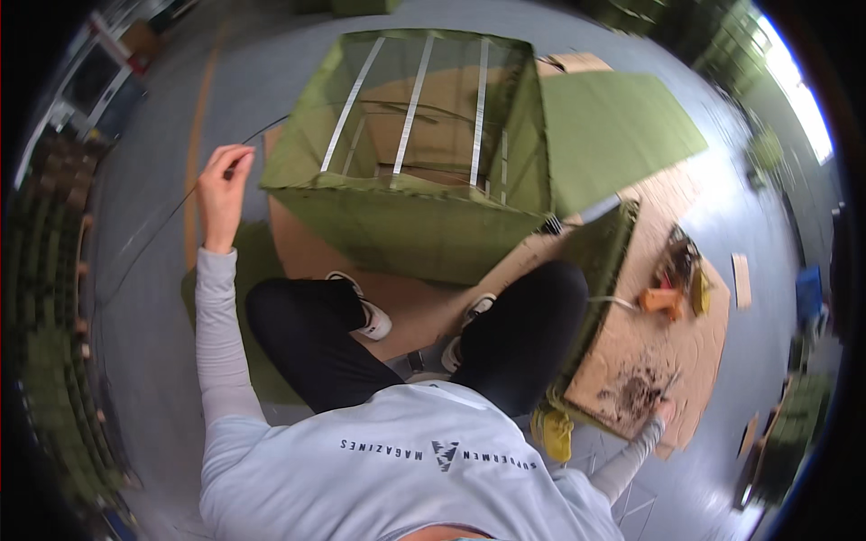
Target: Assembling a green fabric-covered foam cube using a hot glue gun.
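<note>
My left hand (224, 191) is raised beside the left edge of a green mesh-walled box (406, 221), its fingers pinched on a thin black cord (161, 227). The cord runs from the box's side through my fingers and trails down to the left. Three pale strips (413, 113) cross the box's open frame. At the far right my right hand (665, 411) reaches down to a cardboard sheet (699, 361), next to a scatter of small dark pieces (634, 391). Its fingers are too small and blurred to show whether it holds anything.
An orange-handled tool (661, 299) and a yellow one (700, 290) lie on the cardboard. A green panel (622, 135) rests right of the box; another (600, 302) stands by my right knee. A yellow object (553, 433) sits below it. Green stacks (50, 298) line the left.
</note>
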### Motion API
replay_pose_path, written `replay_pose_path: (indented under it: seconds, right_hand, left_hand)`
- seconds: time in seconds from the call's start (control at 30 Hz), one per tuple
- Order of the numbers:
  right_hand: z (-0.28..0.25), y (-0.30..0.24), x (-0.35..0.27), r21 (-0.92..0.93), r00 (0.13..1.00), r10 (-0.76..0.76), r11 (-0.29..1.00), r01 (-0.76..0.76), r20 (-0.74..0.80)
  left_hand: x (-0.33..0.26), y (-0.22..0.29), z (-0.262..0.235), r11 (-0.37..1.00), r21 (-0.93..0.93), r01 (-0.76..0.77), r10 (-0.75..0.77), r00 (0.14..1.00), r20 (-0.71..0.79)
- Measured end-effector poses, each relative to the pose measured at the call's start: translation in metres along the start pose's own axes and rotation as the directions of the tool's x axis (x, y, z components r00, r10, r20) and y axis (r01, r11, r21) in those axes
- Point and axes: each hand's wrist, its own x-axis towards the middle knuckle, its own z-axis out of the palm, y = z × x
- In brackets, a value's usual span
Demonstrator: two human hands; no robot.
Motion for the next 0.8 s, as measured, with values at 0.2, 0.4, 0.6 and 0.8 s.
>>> replay_pose_path:
  seconds: [0.2,0.4,0.6,0.8]
  right_hand:
    - [0.024,0.020,0.027,-0.081,0.972,-0.179,0.982,0.168,-0.151]
    - [-0.020,-0.050,-0.002,0.272,0.833,0.363,0.825,-0.496,0.417]
    - [-0.044,-0.070,-0.030,0.421,0.852,0.458,0.741,-0.524,0.255]
    - [-0.052,-0.058,-0.015,-0.046,0.993,0.114,0.992,-0.115,-0.023]
  left_hand:
    - [0.002,-0.008,-0.019,1.000,-0.016,-0.021,0.023,0.992,0.123]
    - [0.014,0.014,0.005,0.998,-0.047,-0.039,0.048,0.978,0.205]
    - [0.009,0.015,0.022,0.986,-0.142,-0.088,0.135,0.921,0.365]
    - [0.040,0.006,0.025,0.994,-0.086,0.070,-0.033,0.929,0.369]
